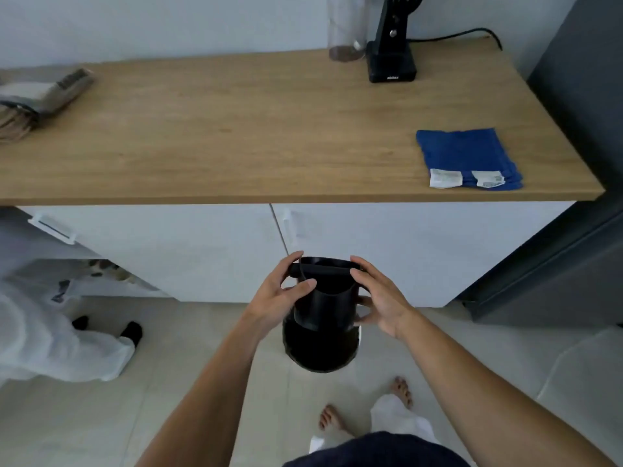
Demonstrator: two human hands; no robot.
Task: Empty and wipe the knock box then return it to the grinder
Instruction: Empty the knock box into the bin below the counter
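I hold a black cylindrical knock box (pixel 325 298) with a black bar across its top, in front of the white cabinets and below the counter edge. My left hand (pixel 281 294) grips its left side and the bar end. My right hand (pixel 379 298) cups its right side. Directly beneath the box sits a black-lined bin (pixel 320 352) on the floor. A folded blue cloth (pixel 467 156) lies on the right end of the wooden counter (pixel 236 129). The black grinder (pixel 392 45) stands at the counter's back.
A clear container (pixel 345 32) with brown contents stands left of the grinder. Folded paper bags (pixel 37 96) lie at the counter's far left. A cabinet door (pixel 50 227) hangs open at left, near another person in white (pixel 50 342). A dark appliance (pixel 573 163) flanks the right.
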